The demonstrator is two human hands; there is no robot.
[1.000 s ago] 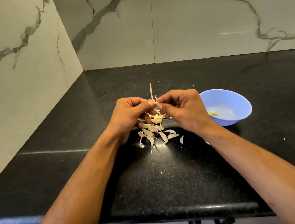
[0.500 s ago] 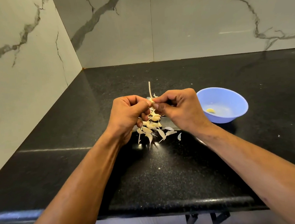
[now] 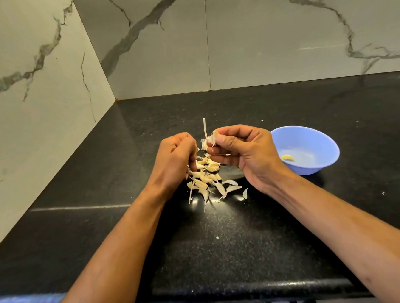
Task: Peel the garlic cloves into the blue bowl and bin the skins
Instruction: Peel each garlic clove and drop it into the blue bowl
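My right hand (image 3: 244, 152) pinches a garlic clove (image 3: 210, 139) between thumb and fingers, its papery skin partly loose. My left hand (image 3: 174, 159) hovers just left of it with fingers curled; whether it holds a bit of skin I cannot tell. Below both hands a pile of garlic cloves and skins (image 3: 207, 176) lies on the black counter, with a thin stalk (image 3: 204, 128) standing up behind. The blue bowl (image 3: 322, 139) sits to the right of my right hand with one peeled clove (image 3: 287, 157) inside.
The black stone counter (image 3: 225, 240) runs into a corner of marble-patterned walls (image 3: 34, 97) on the left and behind. Its front edge (image 3: 205, 292) is near me. No bin is in view.
My hands have come apart: the left has dropped away toward the pile, while the right keeps the clove and has lifted slightly.
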